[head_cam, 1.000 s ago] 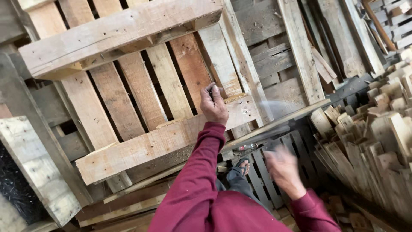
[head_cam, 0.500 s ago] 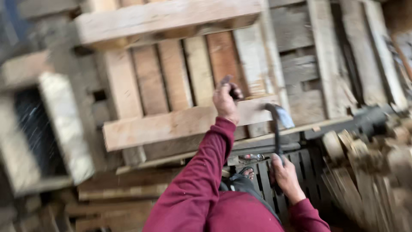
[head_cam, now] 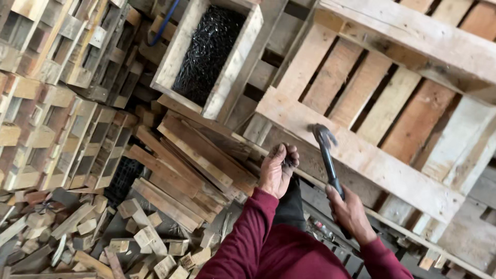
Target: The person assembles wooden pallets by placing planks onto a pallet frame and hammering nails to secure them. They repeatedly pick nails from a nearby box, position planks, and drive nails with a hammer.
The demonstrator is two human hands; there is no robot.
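Right hand (head_cam: 352, 213): fingers wrapped tight around a claw hammer (head_cam: 326, 156), head against the wooden pallet (head_cam: 361, 155).
Left hand (head_cam: 277, 168): fingers curled narrow, pinching small dark nails (head_cam: 287, 162).

Pallet (head_cam: 361, 155) blocks ahead; nail box (head_cam: 209, 57) upper left; gaps between slats.

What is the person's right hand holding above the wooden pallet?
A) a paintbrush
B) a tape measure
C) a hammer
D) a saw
C: the right hand grips the dark handle of a hammer, whose metal head sits at the pallet board's edge; the left hand is closed beside it.
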